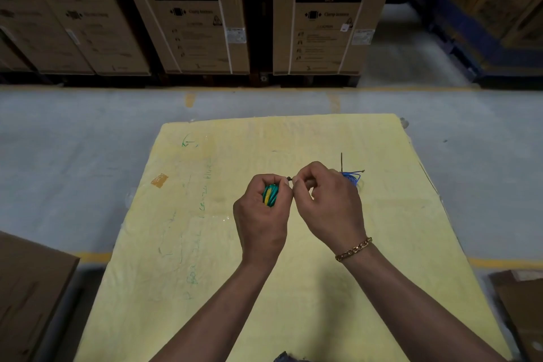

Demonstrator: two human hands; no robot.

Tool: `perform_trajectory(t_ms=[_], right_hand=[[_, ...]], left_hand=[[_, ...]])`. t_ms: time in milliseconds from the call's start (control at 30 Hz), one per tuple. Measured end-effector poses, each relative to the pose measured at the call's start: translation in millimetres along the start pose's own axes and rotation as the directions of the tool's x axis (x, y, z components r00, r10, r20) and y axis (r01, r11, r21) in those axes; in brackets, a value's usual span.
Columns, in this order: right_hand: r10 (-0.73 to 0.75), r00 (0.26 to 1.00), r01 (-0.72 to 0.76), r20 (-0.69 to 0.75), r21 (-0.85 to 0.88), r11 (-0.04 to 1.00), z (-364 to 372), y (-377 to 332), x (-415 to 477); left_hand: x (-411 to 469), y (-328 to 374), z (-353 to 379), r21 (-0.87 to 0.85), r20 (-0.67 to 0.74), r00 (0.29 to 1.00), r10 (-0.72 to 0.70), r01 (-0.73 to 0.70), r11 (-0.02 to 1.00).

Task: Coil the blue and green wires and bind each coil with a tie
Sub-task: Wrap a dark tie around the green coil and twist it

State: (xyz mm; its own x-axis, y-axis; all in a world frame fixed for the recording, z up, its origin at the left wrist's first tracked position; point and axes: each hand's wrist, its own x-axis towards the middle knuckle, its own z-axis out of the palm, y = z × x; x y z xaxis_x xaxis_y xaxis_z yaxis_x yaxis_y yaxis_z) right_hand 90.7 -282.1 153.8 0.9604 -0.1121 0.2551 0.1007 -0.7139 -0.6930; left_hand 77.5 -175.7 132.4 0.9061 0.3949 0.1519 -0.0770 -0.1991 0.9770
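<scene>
My left hand (pixel 263 214) is closed around a green wire coil (pixel 269 195) with a yellow stripe, held above the yellow table top (pixel 205 244). My right hand (pixel 327 203) pinches a thin dark tie (pixel 289 179) between the two hands, right beside the coil. A blue wire coil (pixel 351 177) lies on the table just behind my right hand, partly hidden by it. A thin dark tie tail (pixel 341 160) sticks straight up from the blue coil.
Large cardboard washing machine boxes (pixel 188 9) stand in a row beyond the grey floor. A brown box (pixel 26 288) is at the lower left and another piece of cardboard (pixel 520 303) at the lower right. Orange tape (pixel 159 180) sticks on the table's left part.
</scene>
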Motion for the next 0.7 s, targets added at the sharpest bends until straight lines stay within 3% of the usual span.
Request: perform_trajectory(t_ms=[100, 200, 300, 433, 567, 700], right_hand=[[0.08, 0.997, -0.077, -0.021, 0.105, 0.991, 0.8, -1.7, 0.5], [0.082, 0.996, -0.072, -0.032, 0.24, 0.968, -0.6, -2.5, 0.2], [0.151, 0.987, -0.16, 0.055, 0.435, 0.886, -3.4, -5.5, 1.0], [0.237, 0.944, -0.327, 0.229, 0.565, 0.757, -7.2, -7.2, 3.0], [0.198, 0.949, -0.305, 0.246, 0.556, 0.773, -13.4, -5.8, 5.7], [0.141, 0.957, -0.257, 0.254, 0.517, 0.817, -19.2, -6.2, 7.9]], left_hand=[[1.2, 3.3, 1.8, -0.066, -0.005, 0.995, -0.101, 0.1, 0.993], [1.8, 9.6, 2.3, -0.24, 0.023, 0.942, -0.335, 0.331, 0.913], [0.7, 15.9, -0.1, -0.313, 0.072, 0.899, -0.432, 0.431, 0.846], [-0.6, 19.6, -4.7, -0.273, 0.083, 0.94, -0.331, 0.341, 0.9], [4.0, 15.4, -11.4, -0.17, 0.18, 0.968, -0.174, 0.205, 0.964], [6.7, 15.1, -13.0, -0.164, 0.212, 0.968, -0.137, 0.173, 0.971]])
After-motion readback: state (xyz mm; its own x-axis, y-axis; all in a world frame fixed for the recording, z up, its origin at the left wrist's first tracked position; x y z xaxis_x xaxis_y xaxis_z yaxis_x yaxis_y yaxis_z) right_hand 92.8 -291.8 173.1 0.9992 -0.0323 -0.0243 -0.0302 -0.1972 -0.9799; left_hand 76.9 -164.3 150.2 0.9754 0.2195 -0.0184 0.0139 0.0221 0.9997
